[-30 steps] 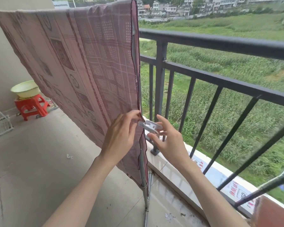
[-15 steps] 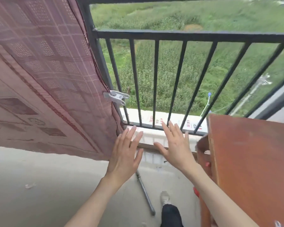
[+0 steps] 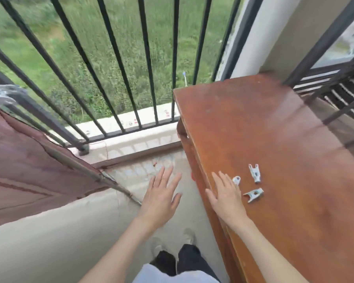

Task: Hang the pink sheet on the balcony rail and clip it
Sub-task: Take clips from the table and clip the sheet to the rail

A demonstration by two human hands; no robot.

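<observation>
The pink sheet (image 3: 25,166) hangs at the left edge of the view, with a white clip (image 3: 2,94) fixed on its side edge. The black balcony rail (image 3: 114,64) crosses the top. Three white clips lie on the brown wooden table (image 3: 284,150) at right: one upright (image 3: 254,173), one lower (image 3: 253,194), and one (image 3: 236,180) partly hidden by my fingers. My right hand (image 3: 225,196) hovers open over the table's left edge, fingertips beside the clips. My left hand (image 3: 161,197) is open over the floor, holding nothing.
A thin metal pole (image 3: 102,177) slants down along the sheet's edge to the floor. A low concrete ledge (image 3: 135,144) runs under the rail. My shoes (image 3: 189,235) stand on the grey floor between sheet and table. A window grille (image 3: 335,86) lies beyond the table.
A second ago both hands pinched a clip onto the sheet's edge. They let go, and the view swung right and down to the table; my right hand now reaches over the loose clips.
</observation>
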